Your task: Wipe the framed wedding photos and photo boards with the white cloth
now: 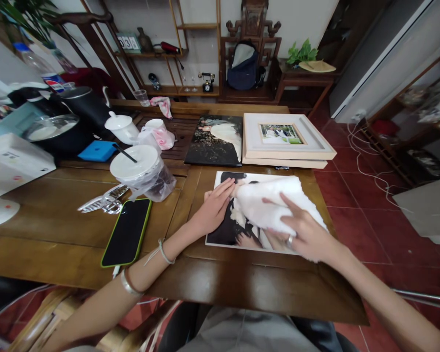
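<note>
A large photo print [220, 230] lies flat on the wooden table in front of me, partly covered by a white cloth [275, 193]. My left hand [214, 205] rests flat on the print's left part, its fingers stretched out toward the cloth's edge. On top of the cloth is my right hand [302, 230], pressing it against the print with fingers spread and a ring on one finger. The cloth hides most of the print's right half.
Behind the print lie a dark photo panel [216, 139] and stacked picture frames [286, 156]. To the left are a phone [126, 234] with a cable, a bagged drink cup [143, 171], a silver metallic object [104, 200], a blue box [98, 151] and a white lidded cup [121, 128].
</note>
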The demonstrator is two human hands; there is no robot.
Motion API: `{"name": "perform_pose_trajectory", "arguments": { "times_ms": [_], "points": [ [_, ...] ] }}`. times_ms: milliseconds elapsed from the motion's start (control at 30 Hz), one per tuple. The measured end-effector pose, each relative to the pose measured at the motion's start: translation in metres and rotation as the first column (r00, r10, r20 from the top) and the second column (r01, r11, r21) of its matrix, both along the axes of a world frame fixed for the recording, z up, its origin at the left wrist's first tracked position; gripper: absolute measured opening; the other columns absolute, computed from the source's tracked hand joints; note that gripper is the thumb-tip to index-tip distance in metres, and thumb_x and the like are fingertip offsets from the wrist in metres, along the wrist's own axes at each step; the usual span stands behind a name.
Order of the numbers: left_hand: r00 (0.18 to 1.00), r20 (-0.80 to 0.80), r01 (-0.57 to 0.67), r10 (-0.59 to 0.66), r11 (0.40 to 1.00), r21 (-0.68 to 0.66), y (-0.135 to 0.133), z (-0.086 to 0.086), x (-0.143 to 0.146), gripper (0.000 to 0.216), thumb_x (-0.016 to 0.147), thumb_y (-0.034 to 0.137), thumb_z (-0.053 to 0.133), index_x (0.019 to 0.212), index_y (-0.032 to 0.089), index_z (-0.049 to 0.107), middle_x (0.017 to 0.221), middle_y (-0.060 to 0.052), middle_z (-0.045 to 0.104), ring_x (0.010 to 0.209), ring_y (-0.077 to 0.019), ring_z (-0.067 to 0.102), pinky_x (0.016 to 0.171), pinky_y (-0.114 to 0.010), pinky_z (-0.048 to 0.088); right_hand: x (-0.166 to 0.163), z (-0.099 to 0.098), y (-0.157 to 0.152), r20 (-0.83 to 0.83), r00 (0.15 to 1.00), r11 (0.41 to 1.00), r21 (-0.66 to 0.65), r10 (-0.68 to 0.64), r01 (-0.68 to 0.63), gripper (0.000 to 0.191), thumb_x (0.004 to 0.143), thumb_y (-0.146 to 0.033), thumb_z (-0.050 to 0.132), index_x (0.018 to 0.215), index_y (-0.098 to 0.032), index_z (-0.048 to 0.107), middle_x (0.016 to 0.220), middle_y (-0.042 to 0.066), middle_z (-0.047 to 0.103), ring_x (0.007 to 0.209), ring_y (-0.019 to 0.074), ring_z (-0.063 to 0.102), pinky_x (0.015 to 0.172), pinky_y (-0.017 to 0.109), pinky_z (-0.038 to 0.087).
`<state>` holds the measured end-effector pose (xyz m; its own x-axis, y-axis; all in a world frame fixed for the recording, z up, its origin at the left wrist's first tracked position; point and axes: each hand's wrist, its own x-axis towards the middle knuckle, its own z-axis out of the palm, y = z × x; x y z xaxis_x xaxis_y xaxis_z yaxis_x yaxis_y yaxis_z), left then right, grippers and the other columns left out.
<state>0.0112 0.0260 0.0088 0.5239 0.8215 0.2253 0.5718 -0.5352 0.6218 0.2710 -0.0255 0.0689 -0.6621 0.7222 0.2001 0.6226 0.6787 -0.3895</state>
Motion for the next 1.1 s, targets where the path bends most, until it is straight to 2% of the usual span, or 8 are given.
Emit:
{"name": "perform_pose_trajectory", "arguments": {
  "times_ms": [133,233,400,500,733,933,1033,1100],
  "points": [
    [0.999,-0.017,-0.035,0.034,0.999,-0.019,-0.001,0.000,0.002,0.046,0.100,0.023,0.025,0.145,0.021,0.033,0.153,-0.012,0.034,0.144,-0.0232,0.028,0.111,-0.049,0.029,0.018,-0.008,0.042,-0.043,0.987,0.987,0.022,-0.158,0.159,0.028,0.091,-0.030,0.050,0.063,-0.026,0.046,0.059,-0.002,0.059,0.079,0.0272,0.070,0.108,0.055,0.038],
    [0.998,-0.023,-0.056,0.056,0.998,-0.029,-0.001,0.000,0.004,0.046,0.100,0.023,0.026,0.145,0.021,0.034,0.153,-0.012,0.035,0.143,-0.0227,0.029,0.111,-0.048,0.029,0.030,-0.012,0.052,-0.063,0.972,0.971,0.056,-0.228,0.231,0.032,0.092,-0.033,0.049,0.062,-0.027,0.039,0.051,-0.005,0.051,0.067,0.0246,0.067,0.109,0.055,0.036],
    [0.997,-0.021,-0.074,0.073,0.997,-0.030,-0.002,0.001,0.005,0.045,0.100,0.023,0.026,0.144,0.022,0.035,0.153,-0.012,0.035,0.143,-0.0230,0.029,0.110,-0.048,0.030,0.032,-0.012,0.013,0.010,0.980,0.976,0.087,-0.200,0.198,0.023,0.086,-0.021,0.049,0.064,-0.026,0.046,0.098,0.009,0.071,0.124,0.0339,0.052,0.112,0.055,0.034],
    [0.998,-0.021,-0.068,0.067,0.997,-0.024,-0.003,0.001,0.004,0.045,0.100,0.022,0.026,0.144,0.022,0.035,0.153,-0.011,0.035,0.144,-0.0222,0.028,0.110,-0.047,0.029,0.019,-0.009,-0.031,0.085,0.993,0.995,0.066,-0.081,0.076,0.015,0.071,-0.010,0.051,0.063,-0.022,0.053,0.139,0.013,0.053,0.138,0.0351,0.034,0.115,0.060,0.023],
    [0.999,0.000,-0.032,0.032,0.999,0.005,-0.003,0.000,0.002,0.045,0.100,0.023,0.026,0.145,0.023,0.033,0.154,-0.011,0.034,0.143,-0.0221,0.029,0.111,-0.048,0.029,-0.015,-0.007,-0.085,0.002,0.983,0.982,-0.045,0.185,-0.185,0.012,0.054,-0.010,0.052,0.057,-0.021,0.055,0.145,0.010,0.046,0.136,0.0345,0.036,0.117,0.062,0.011],
    [1.000,0.016,-0.013,0.013,1.000,0.000,-0.002,0.000,0.001,0.045,0.100,0.022,0.025,0.144,0.023,0.033,0.153,-0.011,0.036,0.144,-0.0222,0.028,0.110,-0.048,0.029,-0.013,-0.001,-0.038,-0.016,0.999,0.998,-0.046,0.047,-0.048,0.016,0.071,-0.009,0.051,0.062,-0.022,0.052,0.134,0.016,0.056,0.131,0.0323,0.044,0.115,0.056,0.025],
    [1.000,0.017,-0.015,0.015,1.000,0.005,-0.001,-0.001,0.001,0.045,0.100,0.021,0.025,0.144,0.023,0.033,0.152,-0.012,0.037,0.144,-0.0227,0.028,0.110,-0.048,0.030,-0.010,0.000,0.004,-0.023,0.999,0.999,-0.029,-0.030,0.030,0.020,0.083,-0.015,0.048,0.065,-0.024,0.050,0.095,0.009,0.072,0.120,0.0312,0.057,0.112,0.056,0.031],
    [1.000,0.011,-0.018,0.018,1.000,-0.003,-0.001,-0.001,0.001,0.045,0.100,0.022,0.026,0.144,0.023,0.033,0.152,-0.012,0.036,0.144,-0.0228,0.029,0.109,-0.047,0.030,-0.009,-0.001,0.032,-0.045,0.995,0.996,-0.016,-0.092,0.091,0.024,0.088,-0.022,0.047,0.064,-0.025,0.045,0.070,0.002,0.065,0.092,0.0287,0.069,0.109,0.056,0.034]
  ]
}}
